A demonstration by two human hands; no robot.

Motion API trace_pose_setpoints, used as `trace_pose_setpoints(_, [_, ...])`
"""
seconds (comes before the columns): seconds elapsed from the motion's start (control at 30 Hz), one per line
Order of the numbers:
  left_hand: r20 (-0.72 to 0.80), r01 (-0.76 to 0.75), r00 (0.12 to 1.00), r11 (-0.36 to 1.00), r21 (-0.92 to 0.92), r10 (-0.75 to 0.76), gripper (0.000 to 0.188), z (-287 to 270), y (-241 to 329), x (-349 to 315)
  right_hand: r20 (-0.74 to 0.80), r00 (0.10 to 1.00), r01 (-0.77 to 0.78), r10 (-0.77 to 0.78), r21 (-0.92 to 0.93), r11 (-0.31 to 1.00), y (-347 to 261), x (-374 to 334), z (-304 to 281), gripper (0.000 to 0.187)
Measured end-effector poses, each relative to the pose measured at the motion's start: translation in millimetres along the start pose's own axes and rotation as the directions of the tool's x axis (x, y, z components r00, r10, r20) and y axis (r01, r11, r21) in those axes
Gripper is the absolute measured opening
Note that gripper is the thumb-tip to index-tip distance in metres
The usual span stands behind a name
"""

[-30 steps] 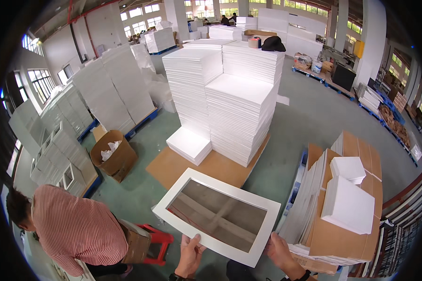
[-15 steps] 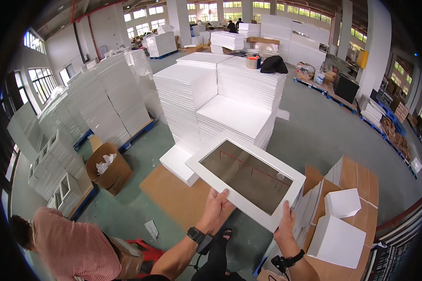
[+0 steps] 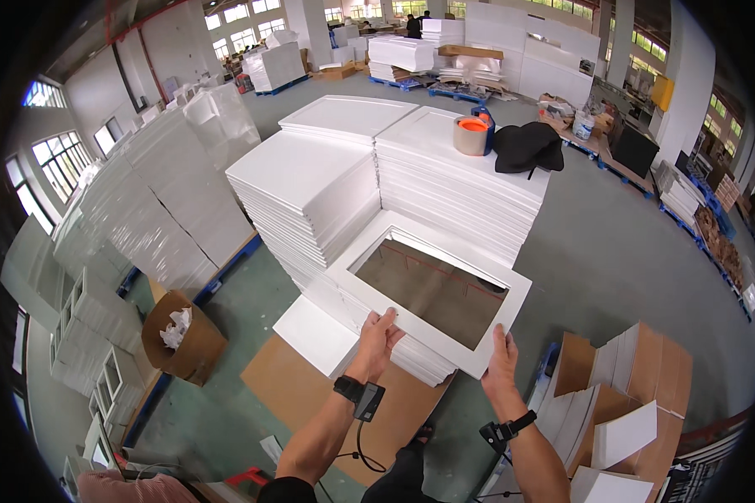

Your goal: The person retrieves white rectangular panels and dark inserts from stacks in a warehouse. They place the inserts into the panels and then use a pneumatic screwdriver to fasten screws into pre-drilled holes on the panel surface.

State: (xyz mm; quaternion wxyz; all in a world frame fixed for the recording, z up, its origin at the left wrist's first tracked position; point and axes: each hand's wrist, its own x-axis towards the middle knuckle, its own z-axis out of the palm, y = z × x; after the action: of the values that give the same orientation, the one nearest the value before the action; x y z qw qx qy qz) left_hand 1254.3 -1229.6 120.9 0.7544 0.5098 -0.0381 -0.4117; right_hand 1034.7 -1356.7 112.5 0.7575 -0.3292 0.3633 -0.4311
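Observation:
Both of my hands hold a white-framed mirror (image 3: 432,289), tilted, its glass facing up and reflecting red pipes. My left hand (image 3: 376,342) is closed on the near left edge, thumb on top of the frame. On the near right corner, my right hand (image 3: 502,365) is closed with its thumb along the edge. The mirror is over the lower front part of a large stack of white panels (image 3: 302,180), hiding much of that part. Whether it touches the panels below I cannot tell. A lower white stack (image 3: 315,335) stands at the left front.
A tape roll (image 3: 471,138) and black cap (image 3: 528,148) lie on the tall stack. Cardboard (image 3: 285,394) covers floor before me. An open carton (image 3: 184,352) with white scraps stands left, cartons (image 3: 646,360) right. Part of a person's striped clothing (image 3: 134,488) shows lower left.
I have moved closer to the large stack, and the mirror now lies over its lower front part. My hands keep their grip. The person at lower left has mostly left the view.

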Motion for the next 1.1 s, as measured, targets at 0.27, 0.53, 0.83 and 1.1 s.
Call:
trace_pose_setpoints(0.27, [-0.021,0.071,0.997,0.996,-0.053,-0.072,0.018,-19,-1,68,0.035,0.998,-0.041,0.043,-0.05,0.998,23,65,14,0.043])
trace_pose_setpoints(0.53, [-0.054,0.085,0.995,0.996,-0.03,-0.086,0.016,-13,-1,77,-0.002,0.998,-0.069,0.069,-0.055,0.996,30,83,12,0.042])
trace_pose_setpoints(0.83, [-0.038,0.159,0.986,0.868,0.471,-0.16,0.04,-6,32,68,0.009,0.941,-0.191,0.339,-0.812,0.551,-40,103,11,0.068])
trace_pose_setpoints(1.1, [-0.105,0.139,0.99,0.673,0.726,-0.091,0.059,-24,27,85,0.056,0.983,0.044,0.173,-0.996,0.073,-45,108,5,0.079])
